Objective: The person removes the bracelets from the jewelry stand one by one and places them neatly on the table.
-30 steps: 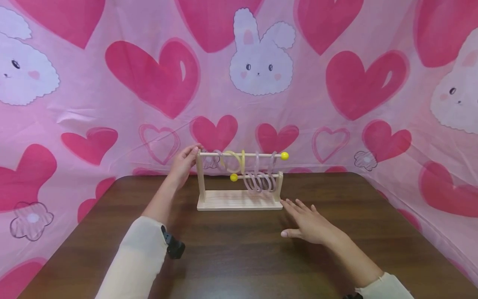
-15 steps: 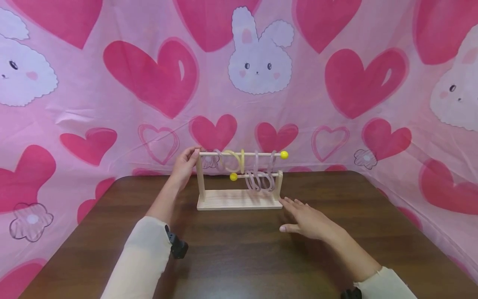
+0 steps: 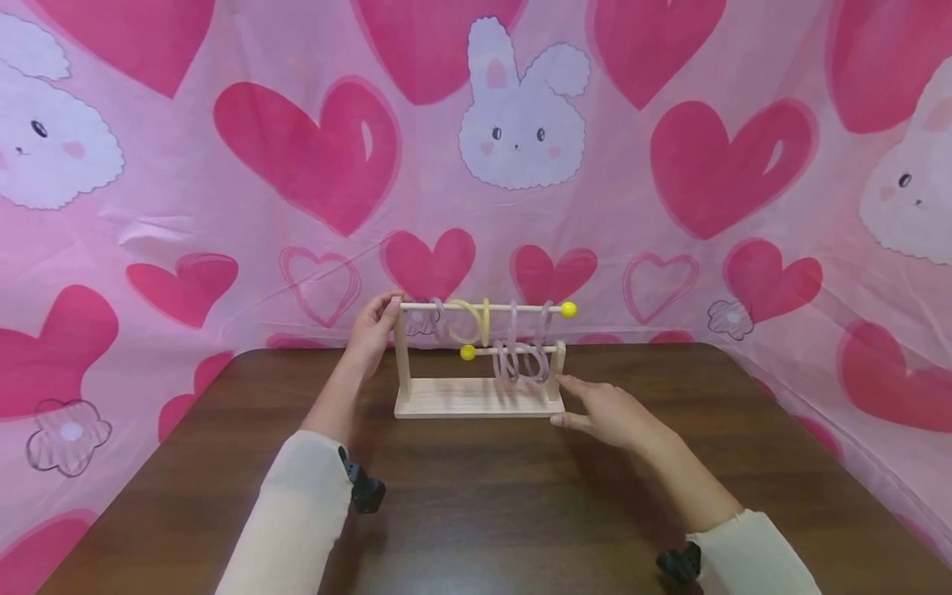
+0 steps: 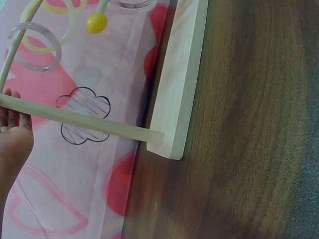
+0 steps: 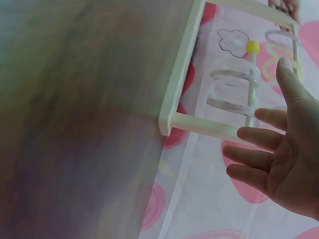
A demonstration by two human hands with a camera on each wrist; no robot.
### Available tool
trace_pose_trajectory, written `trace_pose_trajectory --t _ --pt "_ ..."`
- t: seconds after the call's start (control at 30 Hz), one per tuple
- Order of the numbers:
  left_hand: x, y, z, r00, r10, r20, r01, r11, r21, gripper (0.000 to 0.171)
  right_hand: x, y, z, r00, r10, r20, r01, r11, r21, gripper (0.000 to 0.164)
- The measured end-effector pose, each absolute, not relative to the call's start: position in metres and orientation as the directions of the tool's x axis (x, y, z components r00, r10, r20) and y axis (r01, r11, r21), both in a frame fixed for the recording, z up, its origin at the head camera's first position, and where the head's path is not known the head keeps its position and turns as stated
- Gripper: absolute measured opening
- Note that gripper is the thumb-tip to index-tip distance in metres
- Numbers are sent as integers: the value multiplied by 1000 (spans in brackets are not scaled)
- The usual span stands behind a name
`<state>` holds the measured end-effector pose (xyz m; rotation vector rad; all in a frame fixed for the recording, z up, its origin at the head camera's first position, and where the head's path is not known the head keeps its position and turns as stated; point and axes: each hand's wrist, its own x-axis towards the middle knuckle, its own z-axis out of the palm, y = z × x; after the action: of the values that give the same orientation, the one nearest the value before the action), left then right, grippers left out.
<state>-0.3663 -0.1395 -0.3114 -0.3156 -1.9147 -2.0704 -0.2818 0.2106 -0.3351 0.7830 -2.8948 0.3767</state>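
Observation:
A pale wooden rack (image 3: 476, 398) stands on the table, with two posts and two rods tipped by yellow balls. Yellow rings (image 3: 487, 324) and clear purplish rings hang on the upper rod (image 3: 531, 308). More clear purplish rings (image 3: 509, 364) hang on the short lower rod. My left hand (image 3: 374, 335) holds the top of the tall left post (image 4: 75, 117), thumb in front and fingers behind. Beside the short right post, my right hand (image 3: 617, 413) is spread, fingertips near the post and thumb by the base corner. Whether it touches them I cannot tell.
The brown wooden table (image 3: 476, 512) carries the rack near its far edge. A pink cloth (image 3: 439, 198) with hearts and rabbits hangs close behind and along both sides. A dark wrist camera (image 3: 366, 493) sits on my left wrist.
My right hand has moved in and up, from the base's right corner to beside the right post. The left hand stays on the tall post. The lower rings have shifted slightly.

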Motion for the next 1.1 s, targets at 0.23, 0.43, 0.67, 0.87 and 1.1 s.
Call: trace_pose_trajectory --t 0.23,0.43,0.67,0.87,1.1 --pt "-366 -137 -312 -925 -79 372 378 -86 922 34 -293 206 -329 -885 -402 235 -457 845 -278 63" --pt "-363 -133 -310 -917 -99 386 395 -102 913 33 -303 201 -326 -895 -301 328 -415 831 -370 61" --pt "-362 -133 -312 -920 -115 374 387 -114 915 32 -315 190 -324 -858 -106 502 -358 824 -439 44" --pt "-363 -132 -314 -915 -131 382 399 -138 907 32 -322 178 -319 -828 -11 561 -365 770 -523 41" --pt "-364 -131 -315 -917 -140 373 393 -172 903 33 -329 165 -313 -857 89 508 -303 709 -636 43"
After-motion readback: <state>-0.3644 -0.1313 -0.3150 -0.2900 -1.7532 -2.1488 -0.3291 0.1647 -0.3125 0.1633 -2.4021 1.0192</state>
